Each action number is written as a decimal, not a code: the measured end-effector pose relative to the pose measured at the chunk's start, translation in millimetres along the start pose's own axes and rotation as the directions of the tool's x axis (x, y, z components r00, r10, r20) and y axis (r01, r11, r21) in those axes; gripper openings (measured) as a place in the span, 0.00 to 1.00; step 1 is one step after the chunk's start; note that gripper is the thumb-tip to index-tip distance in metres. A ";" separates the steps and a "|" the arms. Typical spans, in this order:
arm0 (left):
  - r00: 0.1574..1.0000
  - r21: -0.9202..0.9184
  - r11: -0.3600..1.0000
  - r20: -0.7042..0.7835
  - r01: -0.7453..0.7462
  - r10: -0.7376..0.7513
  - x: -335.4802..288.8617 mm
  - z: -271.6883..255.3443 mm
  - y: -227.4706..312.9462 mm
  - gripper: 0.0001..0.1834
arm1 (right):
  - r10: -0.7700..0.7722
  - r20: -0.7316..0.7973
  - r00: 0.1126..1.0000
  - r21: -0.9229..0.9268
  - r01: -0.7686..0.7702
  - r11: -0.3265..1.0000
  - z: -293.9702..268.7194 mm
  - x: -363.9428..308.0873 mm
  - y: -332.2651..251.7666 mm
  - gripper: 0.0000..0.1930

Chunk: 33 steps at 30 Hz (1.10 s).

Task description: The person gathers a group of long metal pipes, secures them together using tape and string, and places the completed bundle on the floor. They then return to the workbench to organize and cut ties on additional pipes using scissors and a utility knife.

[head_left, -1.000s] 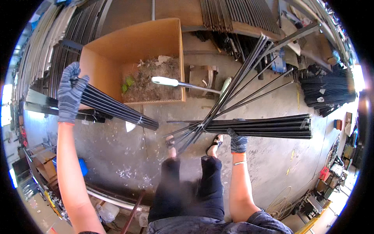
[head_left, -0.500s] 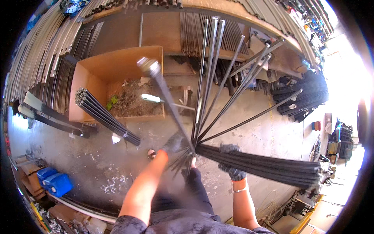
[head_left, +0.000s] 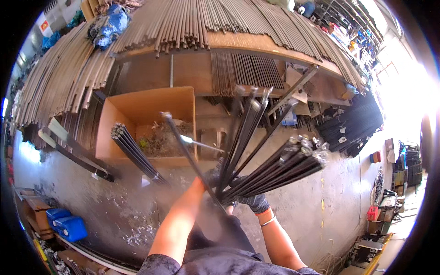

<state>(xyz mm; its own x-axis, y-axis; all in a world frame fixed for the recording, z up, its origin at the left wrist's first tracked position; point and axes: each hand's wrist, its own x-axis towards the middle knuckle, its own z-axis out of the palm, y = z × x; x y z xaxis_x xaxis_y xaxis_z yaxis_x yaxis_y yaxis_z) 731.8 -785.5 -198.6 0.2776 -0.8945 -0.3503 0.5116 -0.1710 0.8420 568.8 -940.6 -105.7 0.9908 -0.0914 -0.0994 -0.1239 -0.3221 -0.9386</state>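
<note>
In front of me several long black metal tubes (head_left: 245, 133) fan out, their upper ends spread apart and tilted away. My left hand (head_left: 212, 176), in a dark glove, is closed around them low down; its fingers are partly hidden. One loose tube (head_left: 185, 146) leans left across that hand. My right hand (head_left: 254, 203), gloved in grey, grips a thick bundle of black tubes (head_left: 284, 167) from below, its shiny ends pointing up and right. The lower ends of the tubes are hidden near my legs.
Beyond my hands stands an open cardboard box (head_left: 146, 98) with debris inside. A tied tube bundle (head_left: 135, 151) leans at its front. A white-handled tool (head_left: 186, 139) sticks out beside it. Racks of tubes (head_left: 178, 27) line the back. Blue jugs (head_left: 71, 228) stand left.
My right hand and its bundle have swung in toward the left hand; the bundle now tilts upward. The fanned tubes have drawn closer together, and the view has tipped up.
</note>
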 end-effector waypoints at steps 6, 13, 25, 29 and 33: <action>0.986 -0.124 0.984 0.098 -0.126 0.138 -9.3 6.4 7.6 0.32 | 0.014 -0.006 1.000 -0.006 -0.015 1.000 29.3 13.0 -24.5 0.31; 0.948 -0.809 0.566 0.287 0.161 0.140 -44.7 18.7 18.6 0.36 | -0.144 0.248 0.958 -0.708 0.281 0.648 46.6 43.1 -61.2 0.20; 0.785 0.435 0.801 -0.278 -0.411 0.554 -172.4 56.9 28.0 0.41 | -0.061 0.146 0.987 0.310 0.013 0.951 107.5 15.4 -47.4 0.40; 0.815 0.537 0.799 -0.313 -0.272 0.488 -167.6 52.7 -0.8 0.42 | -0.140 0.237 0.961 0.217 0.088 0.972 108.3 19.7 -77.1 0.39; 0.688 0.951 0.288 -0.282 0.110 0.669 -166.0 59.5 27.6 0.33 | -0.106 0.453 0.885 -0.727 0.435 0.531 126.9 39.7 -67.8 0.23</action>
<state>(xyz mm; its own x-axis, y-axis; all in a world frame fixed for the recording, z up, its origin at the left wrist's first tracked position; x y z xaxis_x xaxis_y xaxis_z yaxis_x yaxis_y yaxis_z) 651.5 -666.3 -92.8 0.7623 -0.6133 0.2067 -0.5958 -0.5403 0.5942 623.3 -802.8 -87.9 0.9147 0.3798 -0.1380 0.3265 -0.8959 -0.3013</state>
